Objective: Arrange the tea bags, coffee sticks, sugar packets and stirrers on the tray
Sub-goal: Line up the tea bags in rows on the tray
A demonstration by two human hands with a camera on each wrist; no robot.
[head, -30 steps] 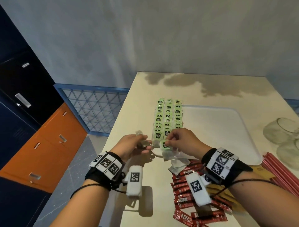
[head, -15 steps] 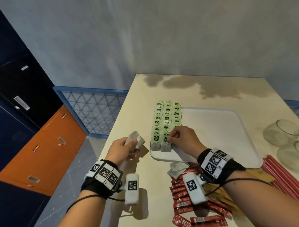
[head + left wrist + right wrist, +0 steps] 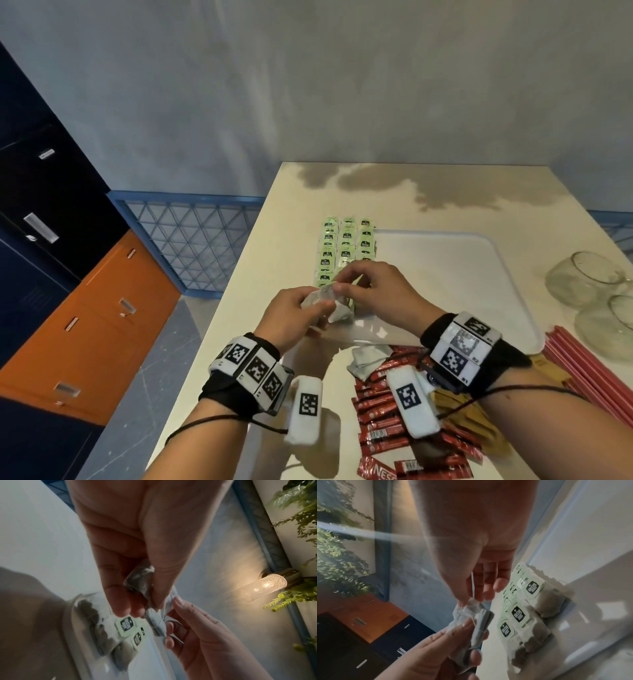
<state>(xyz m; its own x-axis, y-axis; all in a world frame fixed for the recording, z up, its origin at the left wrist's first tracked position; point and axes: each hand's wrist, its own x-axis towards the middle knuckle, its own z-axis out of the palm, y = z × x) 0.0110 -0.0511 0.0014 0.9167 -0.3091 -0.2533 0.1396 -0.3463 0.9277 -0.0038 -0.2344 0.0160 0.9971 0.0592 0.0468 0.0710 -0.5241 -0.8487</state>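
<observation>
A small bunch of crumpled white paper tea bags [image 3: 330, 306] is gripped in the curled fingers of the left hand [image 3: 291, 317], just above the near left corner of the flat white plastic tray [image 3: 455, 274]. The top edge of one bag is pinched between thumb and forefinger of the right hand [image 3: 373, 291], with the other fingers loosely curled. In the right wrist view a thin white string [image 3: 473, 586] is seen running up from the bag through that pinch. Three rows of tea bags with pale green tags [image 3: 346, 246] are laid along the tray's left edge. On the cream table [image 3: 260, 274], red coffee sticks [image 3: 380, 421], one loose tea bag [image 3: 368, 356], yellow-brown sugar packets [image 3: 462, 411] and long red stirrers [image 3: 589, 370] lie near the wrists, outside the tray. Two clear glass bowls [image 3: 589, 277] are tipped at the right.
</observation>
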